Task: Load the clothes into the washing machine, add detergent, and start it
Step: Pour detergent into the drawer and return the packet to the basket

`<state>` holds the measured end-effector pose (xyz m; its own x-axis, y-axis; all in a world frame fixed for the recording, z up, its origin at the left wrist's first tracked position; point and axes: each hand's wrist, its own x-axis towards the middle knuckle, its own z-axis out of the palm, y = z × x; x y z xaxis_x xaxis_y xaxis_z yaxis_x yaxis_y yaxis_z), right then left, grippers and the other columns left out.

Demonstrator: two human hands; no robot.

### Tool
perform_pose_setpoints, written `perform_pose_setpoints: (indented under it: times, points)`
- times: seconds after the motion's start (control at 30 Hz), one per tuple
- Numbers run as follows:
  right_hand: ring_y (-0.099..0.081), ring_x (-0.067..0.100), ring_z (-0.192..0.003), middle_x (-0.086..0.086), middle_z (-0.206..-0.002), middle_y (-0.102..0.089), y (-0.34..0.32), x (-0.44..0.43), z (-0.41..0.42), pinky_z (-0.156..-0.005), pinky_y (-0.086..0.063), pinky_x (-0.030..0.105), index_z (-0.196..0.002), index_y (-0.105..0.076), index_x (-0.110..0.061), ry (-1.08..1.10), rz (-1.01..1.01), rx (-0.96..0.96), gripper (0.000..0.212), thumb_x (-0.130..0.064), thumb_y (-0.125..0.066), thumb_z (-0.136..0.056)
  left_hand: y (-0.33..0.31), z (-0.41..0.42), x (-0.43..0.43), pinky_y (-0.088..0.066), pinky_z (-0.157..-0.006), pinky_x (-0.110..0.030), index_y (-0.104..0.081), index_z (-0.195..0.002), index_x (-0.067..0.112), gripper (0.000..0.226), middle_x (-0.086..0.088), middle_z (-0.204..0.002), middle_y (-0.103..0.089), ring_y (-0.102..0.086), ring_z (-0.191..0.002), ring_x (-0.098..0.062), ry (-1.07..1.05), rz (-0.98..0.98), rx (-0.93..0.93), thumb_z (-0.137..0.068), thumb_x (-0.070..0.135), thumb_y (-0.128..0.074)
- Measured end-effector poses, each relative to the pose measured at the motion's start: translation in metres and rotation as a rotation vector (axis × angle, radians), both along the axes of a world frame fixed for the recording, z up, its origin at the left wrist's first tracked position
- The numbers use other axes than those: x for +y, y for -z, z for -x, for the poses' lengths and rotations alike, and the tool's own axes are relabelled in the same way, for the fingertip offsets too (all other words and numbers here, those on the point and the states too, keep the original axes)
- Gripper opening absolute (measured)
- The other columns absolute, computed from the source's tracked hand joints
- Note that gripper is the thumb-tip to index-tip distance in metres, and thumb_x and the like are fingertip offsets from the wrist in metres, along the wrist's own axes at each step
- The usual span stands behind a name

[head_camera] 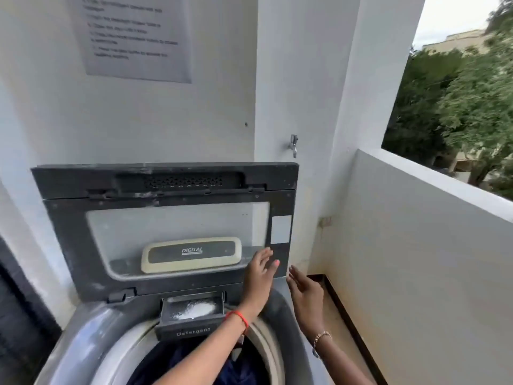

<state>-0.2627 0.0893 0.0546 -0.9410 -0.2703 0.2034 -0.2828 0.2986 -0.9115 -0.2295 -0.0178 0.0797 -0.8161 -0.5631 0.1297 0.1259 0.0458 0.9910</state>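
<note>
The grey top-loading washing machine [83,334] stands with its dark lid [72,245] raised upright against the wall. Its detergent drawer [194,326] is pulled out, with white powder [197,309] lying in it. Dark blue clothes [166,365] fill the drum below. My left hand [259,276] is up by the lid's lower right corner, fingers spread, holding nothing. My right hand [305,295] hovers just right of it beyond the machine's right edge, also empty with fingers apart.
A printed notice [133,37] is taped to the white wall above. A metal tap [293,144] sticks out of the wall at right. A white balcony parapet [416,218] runs along the right, with trees [458,107] beyond.
</note>
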Motion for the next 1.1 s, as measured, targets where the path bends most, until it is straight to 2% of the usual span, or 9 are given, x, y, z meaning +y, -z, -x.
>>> perform_pose_setpoints:
  times: [0.1, 0.23, 0.4, 0.5, 0.63, 0.8, 0.9, 1.0, 1.1]
  points:
    - [-0.064, 0.016, -0.101, 0.005, -0.107, -0.069, 0.024, -0.046, -0.035, -0.083, -0.046, 0.016, -0.116, -0.063, -0.005, -0.074, -0.006, -0.048, 0.032, -0.005, -0.063, -0.085, 0.042, -0.054, -0.056, -0.037, -0.105, -0.030, -0.050, -0.116, 0.017, 0.033, -0.002, -0.121, -0.057, -0.053, -0.117, -0.008, -0.145, 0.138, -0.072, -0.088, 0.002, -0.058]
    - [-0.063, 0.006, -0.081, -0.003, -0.080, -0.066, 0.047, -0.081, -0.062, -0.067, -0.043, 0.003, -0.113, -0.065, -0.002, -0.093, -0.041, -0.112, 0.031, -0.005, -0.066, -0.082, 0.075, -0.110, -0.101, -0.021, -0.107, -0.020, -0.038, -0.139, 0.013, 0.054, -0.001, -0.146, -0.035, -0.027, -0.139, -0.017, -0.324, 0.266, -0.220, -0.089, 0.015, -0.059]
    - [-0.053, -0.026, -0.076, 0.003, -0.111, -0.066, 0.076, -0.101, -0.071, -0.074, -0.041, -0.003, -0.103, -0.070, -0.002, -0.134, -0.076, -0.221, 0.024, -0.003, -0.068, -0.079, 0.108, -0.147, -0.129, 0.000, -0.119, -0.032, -0.003, -0.147, 0.018, 0.074, 0.012, -0.151, 0.007, 0.007, -0.142, -0.008, -0.294, 0.449, -0.369, -0.092, 0.029, -0.052]
    - [-0.060, -0.007, -0.091, 0.010, -0.109, -0.067, 0.083, -0.113, -0.073, -0.073, -0.037, -0.006, -0.097, -0.070, 0.004, -0.109, -0.096, -0.249, 0.022, 0.003, -0.071, -0.075, 0.118, -0.158, -0.132, -0.003, -0.119, -0.031, 0.003, -0.148, 0.019, 0.077, 0.014, -0.149, 0.016, 0.007, -0.142, -0.008, -0.278, 0.391, -0.430, -0.092, 0.034, -0.049]
    - [-0.062, 0.012, -0.099, 0.014, -0.105, -0.068, 0.089, -0.120, -0.074, -0.077, -0.035, -0.003, -0.102, -0.067, 0.005, -0.068, -0.084, -0.228, 0.028, 0.004, -0.071, -0.075, 0.126, -0.164, -0.134, -0.006, -0.108, -0.013, -0.010, -0.148, 0.013, 0.062, 0.007, -0.154, -0.003, -0.013, -0.142, -0.010, -0.322, 0.303, -0.487, -0.097, 0.022, -0.044]
    - [-0.058, -0.017, -0.066, 0.003, -0.083, -0.071, 0.097, -0.120, -0.067, -0.065, -0.035, -0.007, -0.087, -0.073, 0.002, -0.043, -0.076, -0.218, 0.014, 0.003, -0.072, -0.073, 0.131, -0.163, -0.137, -0.019, -0.098, 0.000, -0.041, -0.136, 0.003, 0.043, -0.007, -0.144, -0.041, -0.039, -0.132, -0.016, -0.405, 0.259, -0.489, -0.094, 0.006, -0.050]
    - [-0.058, -0.016, -0.067, -0.002, -0.076, -0.070, 0.098, -0.129, -0.060, -0.066, -0.039, -0.002, -0.081, -0.074, 0.000, -0.031, -0.074, -0.201, 0.007, 0.000, -0.072, -0.075, 0.127, -0.155, -0.143, -0.022, -0.099, -0.004, -0.046, -0.132, 0.000, 0.042, -0.009, -0.140, -0.046, -0.043, -0.129, -0.017, -0.454, 0.255, -0.471, -0.091, 0.006, -0.055]
    - [-0.060, 0.002, -0.061, 0.004, -0.076, -0.072, 0.092, -0.141, -0.054, -0.060, -0.040, 0.015, -0.078, -0.074, -0.003, -0.002, -0.112, -0.183, 0.007, -0.006, -0.068, -0.080, 0.123, -0.141, -0.145, -0.033, -0.107, -0.023, -0.050, -0.129, -0.002, 0.043, -0.015, -0.135, -0.050, -0.049, -0.126, -0.024, -0.540, 0.263, -0.480, -0.089, 0.010, -0.060]
    - [-0.058, 0.023, -0.077, 0.005, -0.083, -0.066, 0.086, -0.149, -0.049, -0.061, -0.035, 0.030, -0.081, -0.072, -0.005, 0.036, -0.318, -0.020, 0.011, -0.012, -0.065, -0.084, 0.119, -0.128, -0.144, -0.046, -0.096, -0.036, -0.057, -0.122, -0.002, 0.042, -0.018, -0.123, -0.061, -0.057, -0.114, -0.030, -0.665, 0.266, -0.509, -0.086, 0.020, -0.063]
